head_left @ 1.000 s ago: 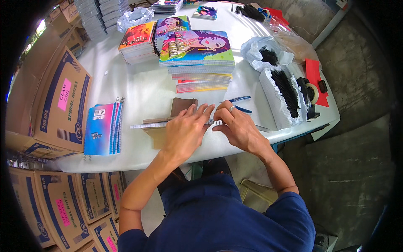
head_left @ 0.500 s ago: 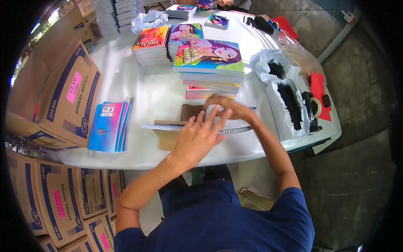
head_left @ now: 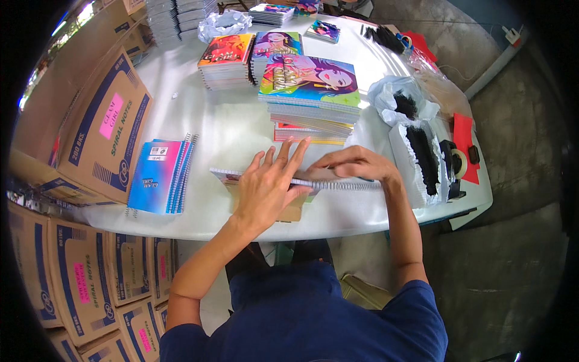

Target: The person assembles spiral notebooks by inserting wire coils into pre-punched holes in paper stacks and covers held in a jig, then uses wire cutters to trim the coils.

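Note:
A spiral notebook (head_left: 225, 175) stands on edge in front of me, with its wire coil (head_left: 350, 186) running along the upper edge and sticking out to the right. My left hand (head_left: 263, 184) is closed on it, fingers over the far side and thumb on the near side. Over the coil, my right hand (head_left: 356, 163) has bent fingers drawn together. A small dark thing shows under that palm, and I cannot make out what it is. Beneath the notebook lies a piece of brown cardboard (head_left: 293, 212), partly hidden.
Stacked notebooks (head_left: 310, 81) with colourful covers stand beyond my hands. Blue-pink notebooks (head_left: 155, 181) lie at left beside a large cardboard box (head_left: 99, 130). On the right are a white box of black coils (head_left: 416, 163), a tape dispenser (head_left: 457, 163) and red material (head_left: 464, 136).
The brown piece behind the notebook is no longer visible. My right hand has moved right along the coil, and my left thumb now shows on the near side. The whole view has shifted slightly.

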`<state>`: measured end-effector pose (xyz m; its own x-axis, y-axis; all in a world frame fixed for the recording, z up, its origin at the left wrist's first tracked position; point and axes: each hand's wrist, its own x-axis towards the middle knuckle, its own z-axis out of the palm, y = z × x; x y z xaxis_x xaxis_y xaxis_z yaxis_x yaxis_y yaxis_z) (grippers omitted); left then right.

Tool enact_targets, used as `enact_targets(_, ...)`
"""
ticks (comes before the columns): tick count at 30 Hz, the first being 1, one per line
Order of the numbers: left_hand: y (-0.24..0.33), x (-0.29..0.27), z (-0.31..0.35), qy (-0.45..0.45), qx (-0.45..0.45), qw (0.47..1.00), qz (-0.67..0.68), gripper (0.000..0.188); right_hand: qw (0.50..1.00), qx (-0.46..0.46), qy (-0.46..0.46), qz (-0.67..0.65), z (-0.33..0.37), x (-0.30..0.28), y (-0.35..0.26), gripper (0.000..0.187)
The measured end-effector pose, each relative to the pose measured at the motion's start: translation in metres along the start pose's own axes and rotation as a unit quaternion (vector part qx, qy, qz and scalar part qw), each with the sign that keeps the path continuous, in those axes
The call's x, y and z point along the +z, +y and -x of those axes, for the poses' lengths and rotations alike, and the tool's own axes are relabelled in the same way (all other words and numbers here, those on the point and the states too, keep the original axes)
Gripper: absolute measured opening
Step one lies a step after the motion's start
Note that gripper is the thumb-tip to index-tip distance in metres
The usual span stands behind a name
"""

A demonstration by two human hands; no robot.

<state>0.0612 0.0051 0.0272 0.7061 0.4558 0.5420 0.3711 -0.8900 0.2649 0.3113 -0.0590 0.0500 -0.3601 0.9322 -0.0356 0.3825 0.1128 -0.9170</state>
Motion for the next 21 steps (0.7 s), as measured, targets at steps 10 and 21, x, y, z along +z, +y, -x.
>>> enact_targets(10, 0.000, 0.001, 0.000, 0.004, 0.000, 1.000, -0.007, 0.095, 0.994, 0.059, 0.026, 0.088, -0.005, 0.014, 0.011, 0.067)
enact_targets(21, -0.007, -0.004, 0.002, 0.009, -0.020, 0.999, -0.027, 0.097, 0.894, -0.100, 0.078, -0.431, 0.008, 0.024, 0.026, 0.053)
